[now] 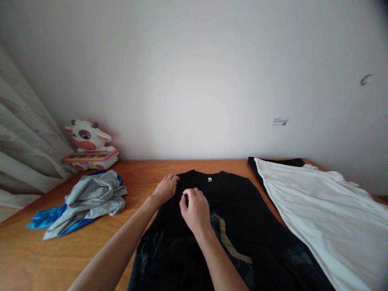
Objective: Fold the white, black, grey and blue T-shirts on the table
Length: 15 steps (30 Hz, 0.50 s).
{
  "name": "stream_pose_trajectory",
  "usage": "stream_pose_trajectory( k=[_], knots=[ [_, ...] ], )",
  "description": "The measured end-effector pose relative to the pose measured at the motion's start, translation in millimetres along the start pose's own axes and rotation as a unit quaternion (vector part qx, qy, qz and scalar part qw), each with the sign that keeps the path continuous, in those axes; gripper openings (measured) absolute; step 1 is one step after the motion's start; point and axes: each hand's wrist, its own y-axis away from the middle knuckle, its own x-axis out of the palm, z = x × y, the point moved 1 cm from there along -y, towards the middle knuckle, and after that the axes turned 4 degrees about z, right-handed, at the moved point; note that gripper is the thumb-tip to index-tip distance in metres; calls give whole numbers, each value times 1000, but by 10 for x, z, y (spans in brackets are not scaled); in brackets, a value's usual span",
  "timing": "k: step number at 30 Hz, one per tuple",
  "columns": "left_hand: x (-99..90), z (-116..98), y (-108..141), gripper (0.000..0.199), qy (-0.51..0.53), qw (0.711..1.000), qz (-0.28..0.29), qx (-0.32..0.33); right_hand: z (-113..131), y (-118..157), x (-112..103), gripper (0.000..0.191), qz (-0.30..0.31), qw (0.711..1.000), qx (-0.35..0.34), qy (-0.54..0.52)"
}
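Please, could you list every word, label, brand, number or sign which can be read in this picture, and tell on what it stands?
No word or number can be read with certainty.
Neck label in the black shirt: a dark mark on white, too small to read.
Sticker on the wall: lines of print and a dark square, too blurred to read.
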Motion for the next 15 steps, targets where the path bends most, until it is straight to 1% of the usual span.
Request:
stream_pose_trajectory(
  k=[1,2,4,5,8,10,13,15],
  knots=[
    [11,20,30,34,6,1000,-6,-1,-89,-21,-30,18,-21,998,47,20],
    [23,37,59,35,12,1000,-11,-1,-178,-36,-51,20,-28,995,88,41],
    [54,61,105,34,20,1000,-17,3,-333,-49,-75,23,-16,986,149,76],
    [69,66,120,34,22,1000,-20,6,-393,-50,-82,24,-3,982,169,86],
    [104,68,142,34,24,999,-28,13,-492,-58,-100,22,36,977,192,85],
    [113,59,148,34,23,999,-32,16,-509,-76,-120,19,59,976,200,65],
    [106,32,163,34,17,999,-35,22,-516,-102,-150,18,91,967,236,21],
    [85,3,176,34,14,999,-36,23,-519,-108,-160,15,100,962,253,13]
  ],
)
